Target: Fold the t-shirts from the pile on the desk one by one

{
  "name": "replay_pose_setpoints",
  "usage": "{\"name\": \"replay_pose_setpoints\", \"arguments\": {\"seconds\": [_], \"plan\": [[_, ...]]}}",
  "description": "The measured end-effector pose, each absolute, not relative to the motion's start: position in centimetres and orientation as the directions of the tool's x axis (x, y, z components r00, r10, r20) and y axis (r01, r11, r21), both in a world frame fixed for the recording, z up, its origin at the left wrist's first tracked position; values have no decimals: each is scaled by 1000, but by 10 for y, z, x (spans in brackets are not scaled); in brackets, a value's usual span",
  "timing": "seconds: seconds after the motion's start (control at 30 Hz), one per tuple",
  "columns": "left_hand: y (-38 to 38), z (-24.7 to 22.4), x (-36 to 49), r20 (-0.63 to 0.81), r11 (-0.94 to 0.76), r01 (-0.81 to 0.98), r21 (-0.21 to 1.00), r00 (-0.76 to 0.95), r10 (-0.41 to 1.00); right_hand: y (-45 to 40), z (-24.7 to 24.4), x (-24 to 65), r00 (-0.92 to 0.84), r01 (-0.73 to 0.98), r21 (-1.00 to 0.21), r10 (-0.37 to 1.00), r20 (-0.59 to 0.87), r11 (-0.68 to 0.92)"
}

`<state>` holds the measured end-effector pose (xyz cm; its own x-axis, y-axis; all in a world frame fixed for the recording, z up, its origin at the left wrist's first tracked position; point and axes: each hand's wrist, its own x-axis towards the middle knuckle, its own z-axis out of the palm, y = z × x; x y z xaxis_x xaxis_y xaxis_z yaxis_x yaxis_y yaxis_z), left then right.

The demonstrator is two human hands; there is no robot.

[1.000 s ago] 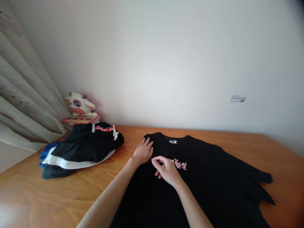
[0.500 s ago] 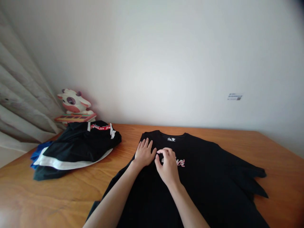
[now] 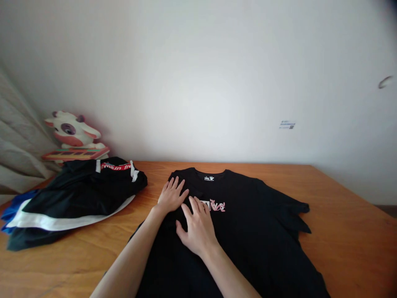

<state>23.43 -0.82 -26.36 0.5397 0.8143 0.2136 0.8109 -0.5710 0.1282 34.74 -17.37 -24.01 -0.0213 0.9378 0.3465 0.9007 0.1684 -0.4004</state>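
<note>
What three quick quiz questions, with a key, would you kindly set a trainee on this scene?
1. Multiple choice: what colour is the T-shirt under the left hand?
(A) yellow
(B) black
(C) green
2. True or false: the toy cow is behind the heaped clothes, near the wall.
3. Fill in the missing word: the lettering strip on the heaped clothes has white letters on a ____ background.

Key: 1 B; 2 true; 3 red.
</note>
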Motion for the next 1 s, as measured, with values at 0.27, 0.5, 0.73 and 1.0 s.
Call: {"name": "replay_pose_setpoints", "arguments": {"seconds": [0.27,0.5,0.73,1.0], "plan": [[-16,-246,228,376,-680,694,236,581,722,-192,-239,355,-161,840,-469,950,267,274],[-38,-229,223,326,-688,684,240,611,721,-188,-237,357,-134,844,-458,936,325,279],[-74,-229,175,147,-798,578,173,786,601,-182,-245,362,38,915,-393,950,310,92],[-78,-220,160,43,-774,591,225,788,614,-186,-250,364,89,852,-507,919,385,130]]}}
